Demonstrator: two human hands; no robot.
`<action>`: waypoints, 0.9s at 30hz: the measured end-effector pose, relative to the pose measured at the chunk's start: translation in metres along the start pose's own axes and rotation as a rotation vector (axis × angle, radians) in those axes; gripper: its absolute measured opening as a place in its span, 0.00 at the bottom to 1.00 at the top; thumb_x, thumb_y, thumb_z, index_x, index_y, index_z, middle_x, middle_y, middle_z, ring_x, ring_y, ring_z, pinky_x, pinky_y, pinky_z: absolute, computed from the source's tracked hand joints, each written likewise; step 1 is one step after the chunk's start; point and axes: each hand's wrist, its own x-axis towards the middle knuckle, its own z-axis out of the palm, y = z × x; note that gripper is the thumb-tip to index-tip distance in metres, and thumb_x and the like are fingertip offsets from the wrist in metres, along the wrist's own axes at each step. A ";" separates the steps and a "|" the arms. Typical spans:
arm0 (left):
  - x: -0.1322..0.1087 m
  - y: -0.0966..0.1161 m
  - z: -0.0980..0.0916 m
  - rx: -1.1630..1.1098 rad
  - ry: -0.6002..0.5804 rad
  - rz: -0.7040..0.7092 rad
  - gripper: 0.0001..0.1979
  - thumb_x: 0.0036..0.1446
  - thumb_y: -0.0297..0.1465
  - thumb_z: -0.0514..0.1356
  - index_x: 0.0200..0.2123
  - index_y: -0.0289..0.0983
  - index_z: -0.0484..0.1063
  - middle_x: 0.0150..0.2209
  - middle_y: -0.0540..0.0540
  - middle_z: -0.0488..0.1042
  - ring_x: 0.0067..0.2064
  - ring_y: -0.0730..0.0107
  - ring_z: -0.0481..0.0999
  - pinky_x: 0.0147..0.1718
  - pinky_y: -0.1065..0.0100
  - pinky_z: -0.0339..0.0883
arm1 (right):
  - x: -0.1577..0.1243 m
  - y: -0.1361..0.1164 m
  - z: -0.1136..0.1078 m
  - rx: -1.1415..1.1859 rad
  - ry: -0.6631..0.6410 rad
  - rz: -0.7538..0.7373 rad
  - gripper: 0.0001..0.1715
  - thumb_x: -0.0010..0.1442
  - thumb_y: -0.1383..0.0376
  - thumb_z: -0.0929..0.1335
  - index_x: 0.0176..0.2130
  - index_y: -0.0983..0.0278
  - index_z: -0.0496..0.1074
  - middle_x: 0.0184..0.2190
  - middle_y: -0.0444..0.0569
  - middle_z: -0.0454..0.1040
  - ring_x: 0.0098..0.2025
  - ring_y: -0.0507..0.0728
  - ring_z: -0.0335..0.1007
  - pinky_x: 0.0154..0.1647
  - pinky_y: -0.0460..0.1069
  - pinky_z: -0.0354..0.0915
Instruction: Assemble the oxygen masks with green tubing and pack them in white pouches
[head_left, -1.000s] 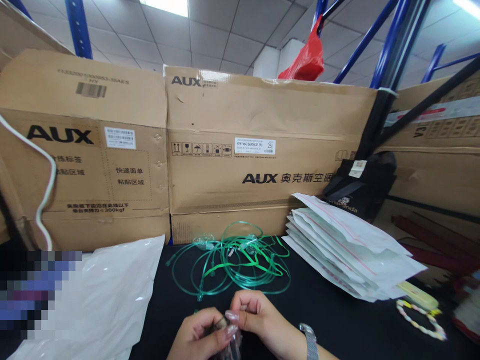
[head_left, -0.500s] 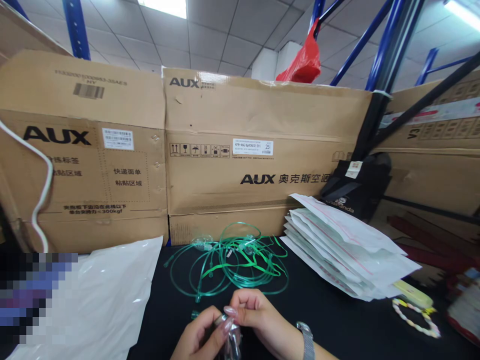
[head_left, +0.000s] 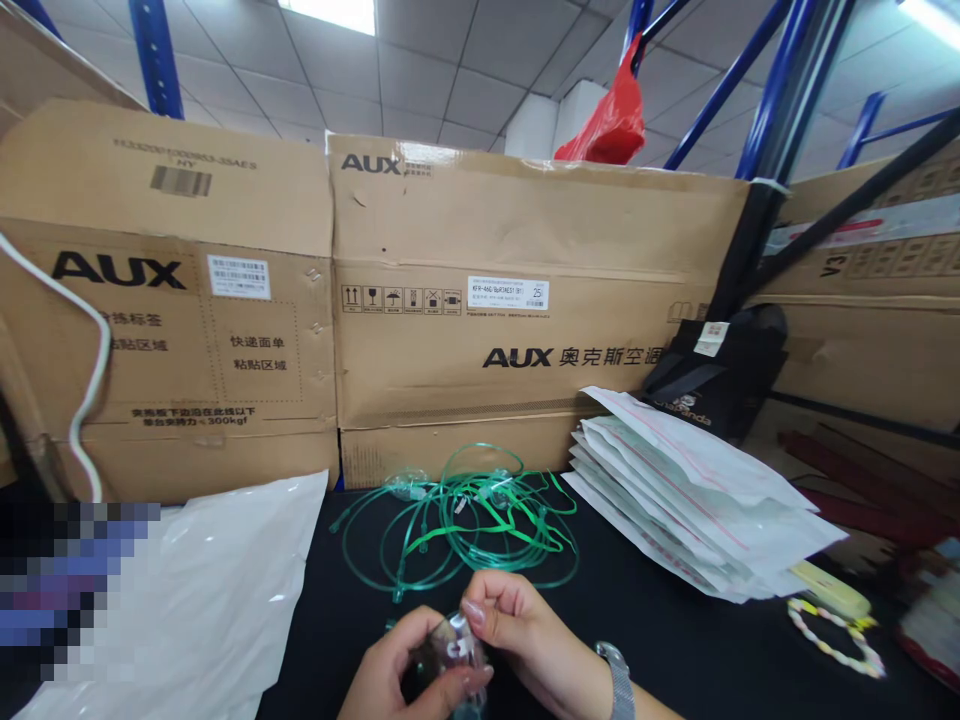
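Observation:
At the bottom centre, both hands hold a clear oxygen mask (head_left: 456, 648), its lower part cut off by the frame edge. My left hand (head_left: 409, 672) is closed around its left side, the thumb lying across the front. The fingers of my right hand (head_left: 510, 625) pinch its upper right edge; a silver watch band is on that wrist. Just beyond the hands, a tangle of green transparent tubing (head_left: 480, 555) lies on the black table (head_left: 322, 640). Clear mask pieces (head_left: 499, 487) and bright green straps (head_left: 510, 527) are mixed in with it.
White plastic mailers (head_left: 675, 490) are stacked at the right, beside a beaded bracelet (head_left: 832, 645). A large white plastic bag (head_left: 217, 590) covers the left side. AUX cardboard boxes (head_left: 480, 230) stand along the back, with a black bag (head_left: 720, 370) at back right.
The mask has turned between my hands, so more of its clear front shows. My left thumb has moved down and my right fingers sit slightly farther from it.

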 end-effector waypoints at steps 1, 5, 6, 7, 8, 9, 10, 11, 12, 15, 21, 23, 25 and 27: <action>-0.001 0.001 0.001 0.022 0.013 0.012 0.15 0.42 0.42 0.63 0.24 0.36 0.68 0.22 0.52 0.68 0.27 0.70 0.66 0.28 0.69 0.59 | 0.000 0.000 0.000 -0.009 -0.006 -0.005 0.17 0.45 0.59 0.72 0.22 0.67 0.64 0.18 0.41 0.67 0.21 0.46 0.56 0.23 0.43 0.50; -0.004 0.003 0.002 0.025 0.022 0.012 0.15 0.44 0.43 0.61 0.24 0.37 0.66 0.22 0.52 0.67 0.26 0.70 0.65 0.27 0.70 0.58 | -0.001 0.001 -0.001 -0.034 -0.018 -0.021 0.17 0.46 0.58 0.72 0.22 0.67 0.64 0.19 0.42 0.67 0.21 0.46 0.57 0.23 0.43 0.51; -0.004 0.003 0.002 0.030 0.019 0.011 0.15 0.44 0.43 0.61 0.24 0.36 0.66 0.22 0.52 0.67 0.26 0.71 0.64 0.27 0.70 0.58 | -0.001 0.001 -0.001 -0.038 -0.021 -0.022 0.17 0.46 0.58 0.72 0.22 0.67 0.64 0.19 0.42 0.67 0.21 0.46 0.57 0.23 0.43 0.51; -0.004 0.003 0.002 0.036 0.017 0.010 0.15 0.44 0.43 0.61 0.24 0.36 0.66 0.22 0.52 0.67 0.26 0.71 0.64 0.27 0.70 0.58 | 0.000 0.002 -0.001 -0.045 -0.022 -0.022 0.17 0.46 0.58 0.72 0.22 0.67 0.64 0.18 0.42 0.67 0.21 0.46 0.57 0.23 0.43 0.51; -0.004 0.002 0.002 0.041 0.014 0.011 0.16 0.44 0.43 0.61 0.24 0.36 0.66 0.22 0.52 0.66 0.26 0.71 0.64 0.27 0.70 0.58 | 0.000 0.002 -0.001 -0.051 -0.022 -0.021 0.17 0.46 0.58 0.72 0.22 0.67 0.65 0.18 0.42 0.67 0.21 0.46 0.56 0.23 0.43 0.51; -0.004 0.001 0.002 0.044 0.011 0.015 0.16 0.44 0.44 0.61 0.24 0.36 0.66 0.22 0.52 0.66 0.26 0.71 0.64 0.27 0.70 0.57 | 0.000 0.002 -0.001 -0.057 -0.020 -0.021 0.17 0.46 0.58 0.72 0.22 0.67 0.65 0.18 0.41 0.67 0.21 0.46 0.56 0.23 0.43 0.51; -0.004 0.000 0.002 0.042 0.011 0.018 0.16 0.45 0.44 0.60 0.24 0.36 0.66 0.22 0.52 0.65 0.26 0.71 0.63 0.27 0.70 0.57 | 0.001 0.002 -0.001 -0.061 -0.016 -0.022 0.17 0.46 0.58 0.72 0.22 0.67 0.65 0.18 0.41 0.67 0.21 0.46 0.56 0.23 0.43 0.51; -0.003 -0.002 0.001 0.034 0.013 0.020 0.16 0.46 0.44 0.59 0.24 0.36 0.66 0.21 0.53 0.64 0.25 0.72 0.63 0.26 0.70 0.57 | 0.001 0.002 -0.001 -0.063 -0.008 -0.026 0.17 0.46 0.58 0.72 0.22 0.67 0.65 0.18 0.41 0.67 0.21 0.46 0.56 0.23 0.43 0.51; -0.002 -0.004 0.001 0.018 0.017 0.019 0.16 0.47 0.44 0.59 0.25 0.36 0.66 0.22 0.53 0.65 0.25 0.72 0.63 0.26 0.70 0.57 | 0.001 0.003 0.000 -0.067 0.003 -0.034 0.18 0.46 0.58 0.72 0.22 0.67 0.64 0.18 0.40 0.66 0.20 0.46 0.56 0.23 0.43 0.51; 0.002 -0.009 0.000 -0.079 0.037 0.004 0.17 0.47 0.45 0.58 0.26 0.36 0.66 0.23 0.51 0.67 0.26 0.71 0.65 0.27 0.69 0.58 | 0.002 0.003 0.001 -0.088 0.029 -0.059 0.18 0.47 0.56 0.71 0.22 0.67 0.64 0.17 0.40 0.66 0.20 0.46 0.59 0.24 0.43 0.53; 0.004 -0.010 -0.003 -0.197 0.059 0.016 0.15 0.47 0.43 0.60 0.24 0.36 0.65 0.22 0.51 0.67 0.27 0.70 0.65 0.27 0.69 0.59 | 0.004 0.002 0.001 -0.143 0.017 -0.043 0.19 0.47 0.55 0.71 0.23 0.67 0.65 0.18 0.40 0.68 0.20 0.47 0.61 0.26 0.44 0.56; 0.002 -0.008 -0.003 -0.167 0.081 0.036 0.14 0.47 0.42 0.60 0.24 0.36 0.66 0.22 0.52 0.66 0.26 0.72 0.64 0.27 0.69 0.59 | 0.003 0.001 0.002 -0.147 0.002 -0.040 0.18 0.47 0.55 0.70 0.24 0.67 0.65 0.19 0.40 0.68 0.21 0.47 0.62 0.27 0.44 0.57; 0.000 -0.006 -0.003 -0.136 0.104 0.051 0.15 0.47 0.43 0.60 0.24 0.36 0.66 0.22 0.52 0.65 0.26 0.72 0.64 0.27 0.69 0.59 | 0.002 0.000 0.002 -0.147 -0.020 -0.043 0.18 0.48 0.54 0.70 0.24 0.66 0.65 0.19 0.40 0.68 0.22 0.47 0.62 0.28 0.44 0.57; -0.001 -0.004 -0.003 -0.106 0.120 0.060 0.15 0.47 0.44 0.59 0.25 0.37 0.66 0.22 0.52 0.64 0.27 0.71 0.64 0.28 0.69 0.59 | 0.002 0.000 0.002 -0.149 -0.035 -0.051 0.19 0.47 0.54 0.70 0.24 0.66 0.65 0.20 0.40 0.68 0.22 0.47 0.63 0.28 0.45 0.58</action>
